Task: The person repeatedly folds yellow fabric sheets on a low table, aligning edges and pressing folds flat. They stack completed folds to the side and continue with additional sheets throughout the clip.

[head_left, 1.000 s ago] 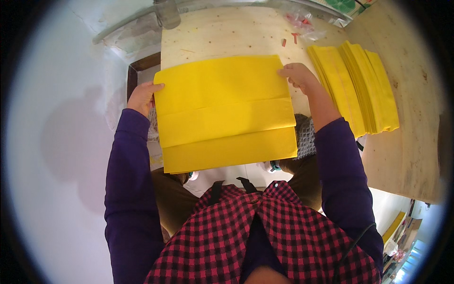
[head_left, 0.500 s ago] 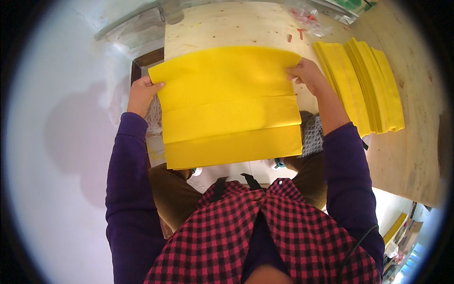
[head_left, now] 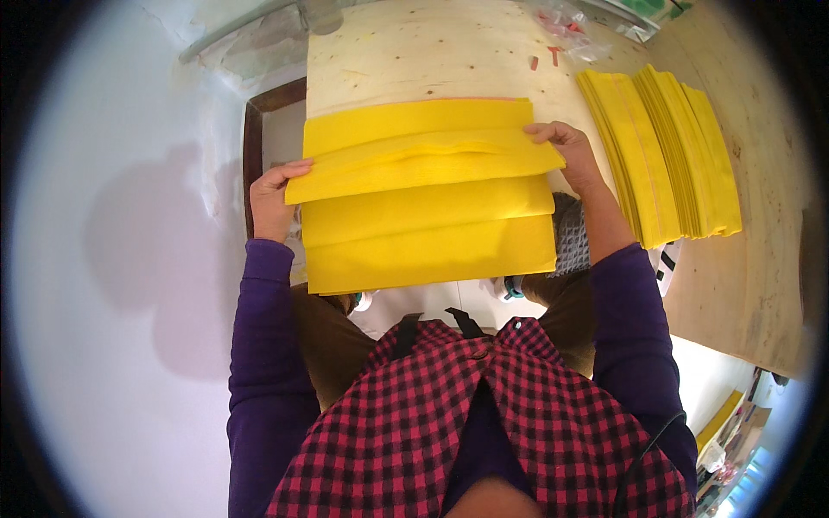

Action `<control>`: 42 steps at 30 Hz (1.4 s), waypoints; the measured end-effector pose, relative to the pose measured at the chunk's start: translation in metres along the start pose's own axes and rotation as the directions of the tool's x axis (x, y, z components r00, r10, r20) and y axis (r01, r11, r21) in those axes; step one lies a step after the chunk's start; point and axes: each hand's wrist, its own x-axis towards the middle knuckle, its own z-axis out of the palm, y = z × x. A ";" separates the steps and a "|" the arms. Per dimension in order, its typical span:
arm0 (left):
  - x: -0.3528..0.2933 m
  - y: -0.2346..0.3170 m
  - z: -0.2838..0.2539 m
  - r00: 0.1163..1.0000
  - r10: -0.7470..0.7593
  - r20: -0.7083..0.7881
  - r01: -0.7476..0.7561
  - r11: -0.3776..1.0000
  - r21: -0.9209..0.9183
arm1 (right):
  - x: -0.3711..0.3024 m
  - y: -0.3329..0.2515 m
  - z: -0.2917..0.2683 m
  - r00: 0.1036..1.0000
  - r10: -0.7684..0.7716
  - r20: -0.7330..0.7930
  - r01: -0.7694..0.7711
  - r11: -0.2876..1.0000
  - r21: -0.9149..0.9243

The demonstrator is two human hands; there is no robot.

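A wide yellow cloth (head_left: 423, 166) lies in layered folds across the near edge of the wooden table and hangs toward my lap. My left hand (head_left: 275, 203) pinches the left end of a raised, flattened fold, thumb on top. At the right end of this fold, my right hand (head_left: 574, 157) closes on the cloth, its fingertips partly hidden. Behind the fold, a flat yellow layer (head_left: 414, 115) with a thin reddish line at its far edge rests on the table. Further pleats (head_left: 432, 250) show below the fold, nearer to me.
Stacks of folded yellow cloth (head_left: 661, 155) lie at the right of the pale wooden table (head_left: 414, 56). Red scraps (head_left: 553, 55) and a clear plastic bag (head_left: 574, 30) sit at the back. A white wall (head_left: 147, 285) stands close on the left. Grey waffle-textured fabric (head_left: 570, 235) shows beneath the cloth.
Both hands have come nearer to me, drawing the cloth's far edge back into a fold. The flat yellow layer behind it is now visible.
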 end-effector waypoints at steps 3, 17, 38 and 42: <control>-0.003 -0.001 0.003 0.999 0.045 -0.006 -0.045 0.998 -0.042 | -0.001 0.001 0.001 1.000 -0.011 -0.012 0.011 0.999 -0.041; 0.013 -0.004 0.006 0.995 0.039 -0.093 -0.037 0.999 0.016 | -0.003 0.005 0.001 1.000 -0.024 -0.007 0.023 0.996 -0.082; 0.020 -0.022 -0.002 0.993 0.104 -0.059 -0.095 0.985 0.144 | -0.001 0.007 0.000 1.000 -0.016 -0.004 0.015 0.993 -0.114; 0.018 -0.022 -0.001 0.997 0.062 -0.048 -0.058 0.994 0.089 | -0.003 0.007 0.001 0.999 -0.031 -0.015 0.028 0.990 -0.138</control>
